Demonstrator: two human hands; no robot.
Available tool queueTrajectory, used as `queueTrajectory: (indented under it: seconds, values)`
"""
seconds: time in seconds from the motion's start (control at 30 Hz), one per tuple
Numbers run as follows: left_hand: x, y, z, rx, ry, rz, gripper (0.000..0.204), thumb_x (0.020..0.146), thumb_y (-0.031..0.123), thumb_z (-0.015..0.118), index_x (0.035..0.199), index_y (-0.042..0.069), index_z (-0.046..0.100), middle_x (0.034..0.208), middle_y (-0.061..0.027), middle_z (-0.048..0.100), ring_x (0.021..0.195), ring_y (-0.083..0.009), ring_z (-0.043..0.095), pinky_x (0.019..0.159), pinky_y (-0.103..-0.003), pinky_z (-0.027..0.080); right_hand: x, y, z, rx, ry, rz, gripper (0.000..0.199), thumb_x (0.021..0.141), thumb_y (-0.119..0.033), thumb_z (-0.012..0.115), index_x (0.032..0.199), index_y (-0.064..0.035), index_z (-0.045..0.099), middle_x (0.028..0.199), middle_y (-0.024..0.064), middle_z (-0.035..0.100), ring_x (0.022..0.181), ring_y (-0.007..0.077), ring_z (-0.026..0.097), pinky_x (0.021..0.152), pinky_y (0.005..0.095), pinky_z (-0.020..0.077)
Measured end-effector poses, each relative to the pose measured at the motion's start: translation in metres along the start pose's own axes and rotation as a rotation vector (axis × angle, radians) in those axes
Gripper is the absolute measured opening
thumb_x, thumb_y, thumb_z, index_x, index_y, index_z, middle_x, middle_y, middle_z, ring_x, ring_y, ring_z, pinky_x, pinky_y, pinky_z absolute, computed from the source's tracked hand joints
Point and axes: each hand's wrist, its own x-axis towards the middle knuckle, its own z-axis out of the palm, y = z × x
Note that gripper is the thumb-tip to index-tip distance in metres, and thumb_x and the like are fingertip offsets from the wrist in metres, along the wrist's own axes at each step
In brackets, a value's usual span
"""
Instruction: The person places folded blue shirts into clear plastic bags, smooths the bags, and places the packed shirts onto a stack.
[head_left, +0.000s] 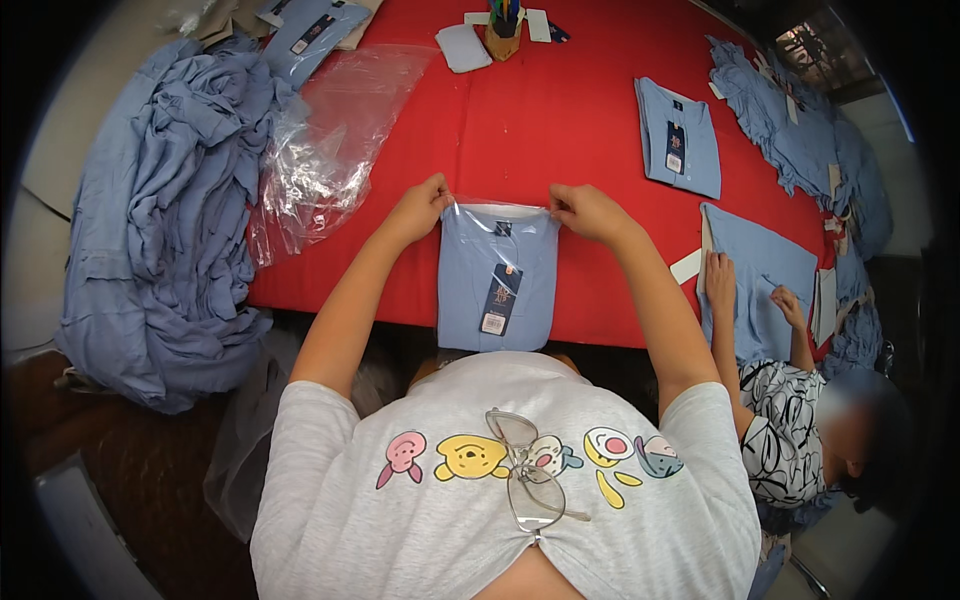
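A folded light-blue shirt (463, 285) with a dark hang tag (503, 298) lies in a clear plastic bag (480, 212) at the table's near edge. The upper left corner of the bag is pinched in my left hand (426, 208). Opposite it, my right hand (592, 212) grips the upper right corner. Between them the bag's top edge is stretched fairly straight. The lower end of the packed shirt reaches past the table edge toward my body.
Loose blue garments (170, 230) are heaped at left beside clear plastic bags (340, 130). Another folded shirt (680, 140) lies on the red table (520, 130). A co-worker's hands (720, 285) rest on a blue garment (765, 270) at right. A pen holder (503, 40) stands at the back.
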Motion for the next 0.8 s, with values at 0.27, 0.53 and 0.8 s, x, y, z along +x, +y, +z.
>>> queueTrajectory:
  seconds: [0.27,0.53,0.8]
  values:
    - [-0.086,0.186,-0.125,0.012,0.313,0.548,0.007,0.111,0.007,0.061,0.109,0.001,0.062,0.101,-0.0083,0.075,0.095,-0.0139,0.069,0.086,-0.03,0.054,-0.093,-0.097,-0.147,-0.152,0.516,-0.438,0.013,0.087,-0.003,0.075,0.094,-0.003,0.065,0.1,0.0116,0.071,0.095,0.0318,0.071,0.081,0.0416,0.0567]
    - [-0.171,0.101,-0.068,0.446,0.131,0.622,0.01,0.096,0.007,0.072,0.104,0.004,0.068,0.105,-0.0111,0.074,0.1,-0.0321,0.072,0.087,-0.042,0.055,-0.149,-0.077,0.016,-0.081,0.543,-0.276,0.015,0.082,-0.001,0.079,0.09,-0.004,0.066,0.105,0.0097,0.069,0.098,0.0319,0.068,0.084,0.0428,0.0564]
    - [-0.109,0.016,0.012,0.174,0.098,0.391,0.022,0.106,0.018,0.066,0.125,0.007,0.071,0.147,-0.0139,0.064,0.138,-0.0357,0.06,0.115,-0.047,0.048,-0.13,-0.081,0.16,0.091,0.53,-0.188,0.026,0.093,-0.009,0.076,0.118,-0.0058,0.073,0.135,0.0146,0.069,0.121,0.0383,0.066,0.104,0.0484,0.0533]
